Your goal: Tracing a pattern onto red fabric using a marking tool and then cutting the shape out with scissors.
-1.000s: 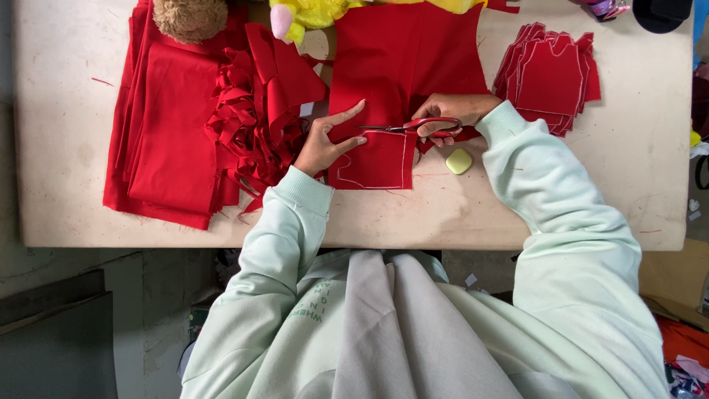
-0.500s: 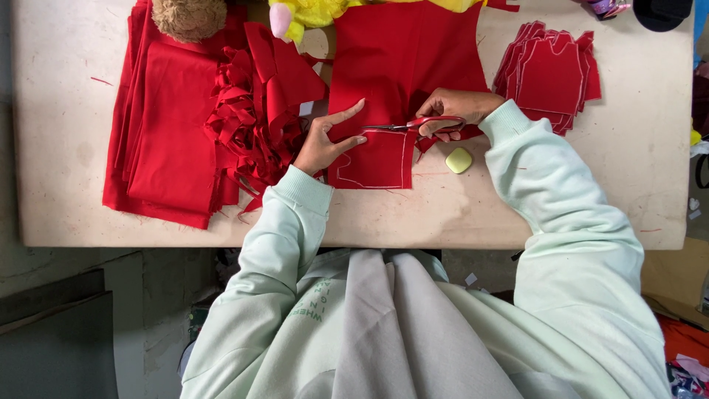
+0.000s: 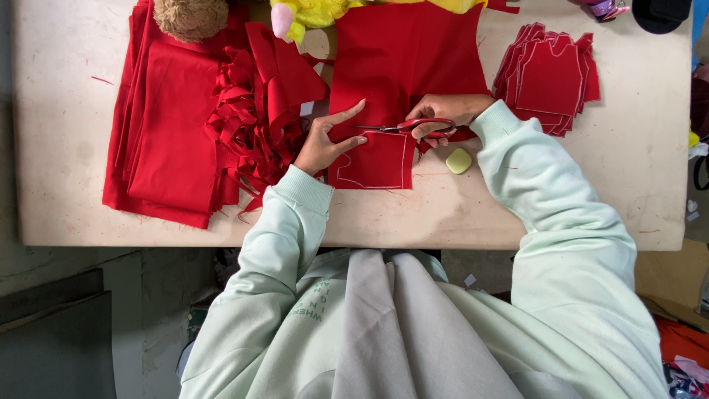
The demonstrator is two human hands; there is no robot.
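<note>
Cuts red cloth (image 3: 406,59) at the near middle of the table (image 3: 59,185), along a pale line drawn on the panel (image 3: 377,162) nearest the body. Grips the scissors (image 3: 402,127) in the right hand (image 3: 443,111), fingers curled through the red loops and closed on them, blades lying almost level and pointing left. Presses the left hand (image 3: 321,144) flat on the cloth just left of the blade tips, fingers spread, forefinger stretched up and away, pinching nothing. Differs very little from a second ago: blade tips a touch further left and closer to the left thumb, left hand in the same place, cloth unshifted. Suggests a slow, careful cut creeping along the top edge of the marked panel, with the lower outline not yet cut. Leaves a small pale-green chalk (image 3: 459,160) just right of the panel, untouched. Shows a heap of scraps (image 3: 247,133) beside the left hand, folded cloth (image 3: 166,125) further left, and a stack of cut pieces (image 3: 550,77) well off to the right. Hides the blade opening: too thin to tell whether parted or closed. Hides also the right thumb and the cloth edge under that hand. Cuts off a brown plush (image 3: 190,15) and a yellow toy (image 3: 317,11) at the top edge, so neither can be made out whole.
</note>
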